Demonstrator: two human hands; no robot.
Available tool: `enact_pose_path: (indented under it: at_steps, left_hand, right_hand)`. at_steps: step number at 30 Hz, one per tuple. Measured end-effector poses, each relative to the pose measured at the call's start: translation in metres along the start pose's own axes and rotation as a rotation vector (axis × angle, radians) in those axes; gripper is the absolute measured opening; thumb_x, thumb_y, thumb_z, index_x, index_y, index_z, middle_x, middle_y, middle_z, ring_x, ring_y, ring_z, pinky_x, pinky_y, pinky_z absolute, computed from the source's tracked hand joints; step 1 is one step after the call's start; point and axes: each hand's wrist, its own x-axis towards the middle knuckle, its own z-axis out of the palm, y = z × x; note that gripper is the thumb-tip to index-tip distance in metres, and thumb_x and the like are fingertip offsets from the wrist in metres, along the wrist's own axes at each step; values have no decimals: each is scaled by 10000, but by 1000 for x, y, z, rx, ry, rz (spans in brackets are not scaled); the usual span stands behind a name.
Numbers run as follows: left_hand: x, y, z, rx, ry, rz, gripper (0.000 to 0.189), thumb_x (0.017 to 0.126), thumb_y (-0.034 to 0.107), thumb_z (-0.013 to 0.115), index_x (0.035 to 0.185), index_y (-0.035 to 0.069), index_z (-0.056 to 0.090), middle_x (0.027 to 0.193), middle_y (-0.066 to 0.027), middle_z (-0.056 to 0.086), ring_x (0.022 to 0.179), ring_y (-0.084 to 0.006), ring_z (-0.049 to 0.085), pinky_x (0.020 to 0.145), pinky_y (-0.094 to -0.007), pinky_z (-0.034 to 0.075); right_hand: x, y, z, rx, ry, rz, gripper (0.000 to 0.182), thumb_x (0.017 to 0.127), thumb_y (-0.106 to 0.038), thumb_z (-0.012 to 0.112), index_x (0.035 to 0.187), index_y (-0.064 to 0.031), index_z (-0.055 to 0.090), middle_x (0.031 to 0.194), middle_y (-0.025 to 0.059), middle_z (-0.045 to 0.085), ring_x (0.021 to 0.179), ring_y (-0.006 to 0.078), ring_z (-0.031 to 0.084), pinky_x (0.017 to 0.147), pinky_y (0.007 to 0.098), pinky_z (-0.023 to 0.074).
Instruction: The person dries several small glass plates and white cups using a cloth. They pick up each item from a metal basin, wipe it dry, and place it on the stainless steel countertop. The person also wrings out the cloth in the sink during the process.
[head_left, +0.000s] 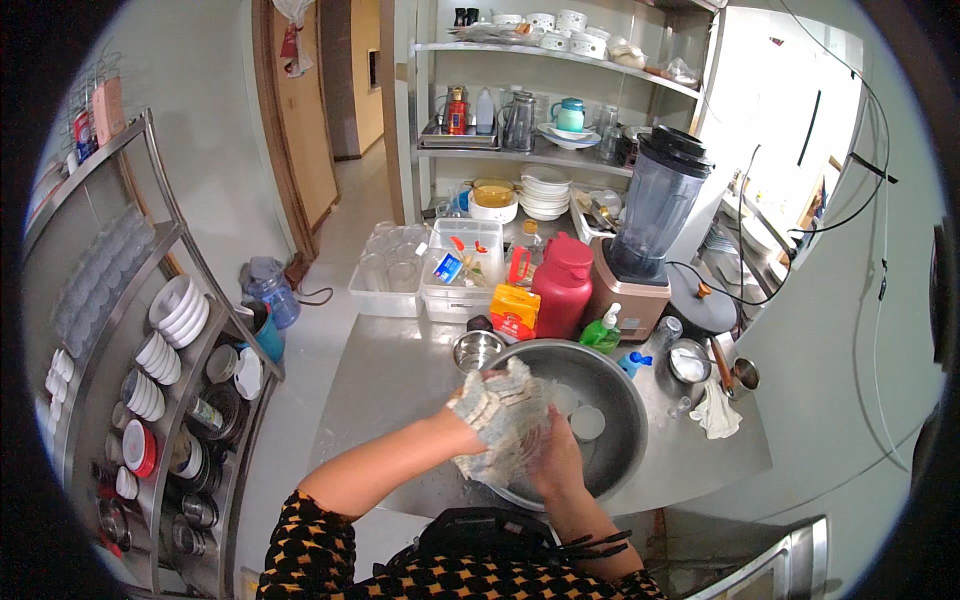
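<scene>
Above the left side of a large metal basin (626, 450), my left hand (469, 420) is mostly covered by a striped cloth (495, 412) that it holds. My right hand (556, 454) is closed around the side of a clear, blurred item (531, 442), seemingly a glass, with the cloth against it. Whether the cloth reaches inside the item cannot be told. At the basin's bottom lie a round whitish piece (587, 423) and another pale one beside it. A small steel bowl (478, 351) stands just behind the basin's left rim.
Behind the basin stand a red jug (562, 285), a blender (652, 217), a green pump bottle (602, 330) and a yellow-orange packet (514, 311). A plastic bin (386, 300) holds upturned glasses. At right are a pot of white powder (690, 361) and a white cloth (716, 411). Dish racks (202, 255) stand left.
</scene>
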Motion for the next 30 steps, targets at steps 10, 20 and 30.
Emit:
enact_pose_path:
  at_steps: [10, 20, 30]
  left_hand:
    - [21, -43, 15, -167, -254, -113, 255, 730, 137, 499, 961, 52, 566, 933, -159, 587, 895, -319, 551, 757, -407, 434]
    - [23, 1, -22, -4, -165, -237, 206, 755, 192, 545, 929, 85, 574, 882, -130, 581, 854, -315, 554, 714, -404, 452]
    - [-64, 45, -12, -314, -123, -21, 179, 794, 221, 555, 929, 105, 576, 847, -86, 569, 775, -271, 572, 634, -373, 474]
  right_hand:
    - [-5, 8, 4, -222, 117, -29, 416, 821, -120, 481, 1216, -73, 358, 1095, 76, 486, 925, 159, 508, 761, 311, 451]
    - [15, 22, -5, -208, -32, -58, 425, 847, -219, 508, 1204, -51, 349, 1071, 98, 496, 895, 231, 533, 667, 379, 464]
    - [-5, -13, 20, 38, 236, -118, 274, 861, -140, 478, 1113, -37, 451, 1046, 81, 527, 940, 228, 524, 731, 352, 453]
